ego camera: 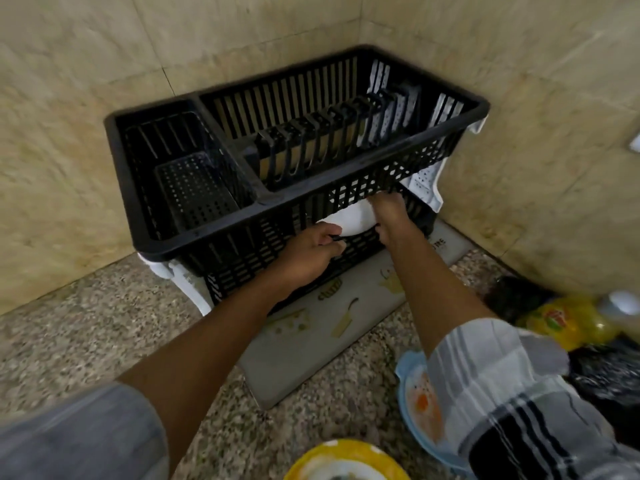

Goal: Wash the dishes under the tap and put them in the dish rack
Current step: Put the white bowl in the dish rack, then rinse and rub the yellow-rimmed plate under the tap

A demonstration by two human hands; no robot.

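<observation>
A black two-tier plastic dish rack (214, 233) stands in the corner against the tiled walls. Its upper tier holds no dishes. A white dish (353, 219) sits partly inside the lower tier, mostly hidden by the rack's front lattice. My left hand (310, 252) curls its fingers around the dish's near left edge. On the dish's right side rests my right hand (387, 216), reaching under the upper tier with the fingertips hidden. A dirty blue plate (414, 400) with orange residue and a yellow-rimmed bowl (346, 457) wait on the counter near me.
A grey printed drying mat (311, 344) lies under the rack on the speckled stone counter (86, 334). A yellow bottle (568, 323) and a black bag (609, 372) crowd the right side. White drip trays stick out from the rack's ends.
</observation>
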